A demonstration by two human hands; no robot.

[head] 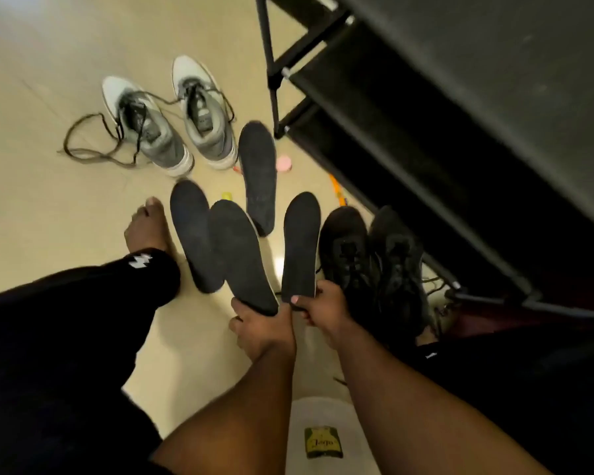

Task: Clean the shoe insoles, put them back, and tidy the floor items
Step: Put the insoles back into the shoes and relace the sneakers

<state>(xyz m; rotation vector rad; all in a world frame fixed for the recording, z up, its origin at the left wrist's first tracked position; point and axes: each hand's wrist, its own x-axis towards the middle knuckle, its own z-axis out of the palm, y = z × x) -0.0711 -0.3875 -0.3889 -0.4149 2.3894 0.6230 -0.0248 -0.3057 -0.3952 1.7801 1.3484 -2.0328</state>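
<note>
My left hand [259,329] grips the heel end of a dark insole [240,255] that slants up and left. Beside it, my right hand [324,308] pinches the heel of a second dark insole [300,241], held nearly upright. Two more dark insoles lie on the floor: one [191,234] left of the held pair, one [258,173] farther off. A pair of black shoes [374,265] sits on the floor right of my right hand. Grey and white sneakers [172,121] with loose laces stand at the far left.
A black shoe rack [374,97] fills the right side. On the floor near it lie a pink round item [284,163], a small yellow item [226,195] and an orange stick [336,192]. My bare foot [146,228] rests left of the insoles. A white tub [323,437] sits under my arms.
</note>
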